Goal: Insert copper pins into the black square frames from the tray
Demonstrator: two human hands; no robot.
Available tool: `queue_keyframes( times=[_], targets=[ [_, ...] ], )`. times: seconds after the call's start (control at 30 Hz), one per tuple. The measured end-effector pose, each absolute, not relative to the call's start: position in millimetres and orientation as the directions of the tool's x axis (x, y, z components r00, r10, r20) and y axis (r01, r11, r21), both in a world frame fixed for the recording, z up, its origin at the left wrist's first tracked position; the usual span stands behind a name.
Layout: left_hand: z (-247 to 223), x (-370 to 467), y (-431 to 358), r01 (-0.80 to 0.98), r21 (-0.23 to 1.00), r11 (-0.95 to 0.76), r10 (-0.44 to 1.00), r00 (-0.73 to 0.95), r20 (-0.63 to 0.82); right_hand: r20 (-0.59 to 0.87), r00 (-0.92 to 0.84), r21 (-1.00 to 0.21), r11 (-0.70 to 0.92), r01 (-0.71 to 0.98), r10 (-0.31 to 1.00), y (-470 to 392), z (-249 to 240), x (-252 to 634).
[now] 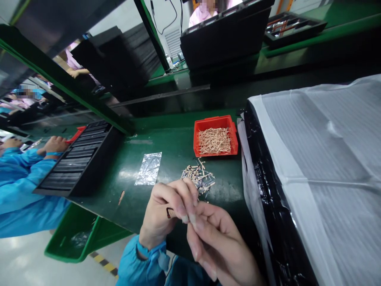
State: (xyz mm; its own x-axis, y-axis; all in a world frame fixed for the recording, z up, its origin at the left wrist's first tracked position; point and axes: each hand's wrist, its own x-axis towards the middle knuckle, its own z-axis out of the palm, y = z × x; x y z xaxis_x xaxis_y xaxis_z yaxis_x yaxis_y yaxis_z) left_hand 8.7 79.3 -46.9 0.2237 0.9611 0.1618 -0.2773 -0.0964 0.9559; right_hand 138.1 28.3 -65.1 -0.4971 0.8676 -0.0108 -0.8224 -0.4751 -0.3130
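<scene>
Closely pinched a small dark-edged strip in left hand, against fingertips of right hand also pressed together, near loose pieces.

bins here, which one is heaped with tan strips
The red bin behind the loose pile on the table; the green bin sits lower and shows no such heap.

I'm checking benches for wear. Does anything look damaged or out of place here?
A tan patch on the green tabletop, near its front edge, looks odd: chipped coating or scrap, I can't tell. Small parts lie loose outside the red bin, perhaps deliberately.
</scene>
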Motion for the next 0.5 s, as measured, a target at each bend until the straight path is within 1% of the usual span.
queue_keyframes(
  times=[0.2,0.3,0.5],
  targets=[
    [-52.5,-2.3,81.8,-0.160,0.976,-0.147,0.954,0.237,0.182,0.042,-0.557,-0.314,-0.519,-0.795,0.829,28.0,-66.6,139.2],
    [-53.3,-8.6,82.0,-0.064,0.987,-0.144,0.955,0.253,0.156,0.077,-0.587,-0.317,-0.538,-0.781,0.806,26.9,-68.7,138.8],
    [-53.2,-14.2,78.1,0.083,0.989,-0.126,0.965,0.243,0.102,0.080,-0.638,-0.352,-0.577,-0.737,0.766,23.6,-71.7,136.6]
  ],
)
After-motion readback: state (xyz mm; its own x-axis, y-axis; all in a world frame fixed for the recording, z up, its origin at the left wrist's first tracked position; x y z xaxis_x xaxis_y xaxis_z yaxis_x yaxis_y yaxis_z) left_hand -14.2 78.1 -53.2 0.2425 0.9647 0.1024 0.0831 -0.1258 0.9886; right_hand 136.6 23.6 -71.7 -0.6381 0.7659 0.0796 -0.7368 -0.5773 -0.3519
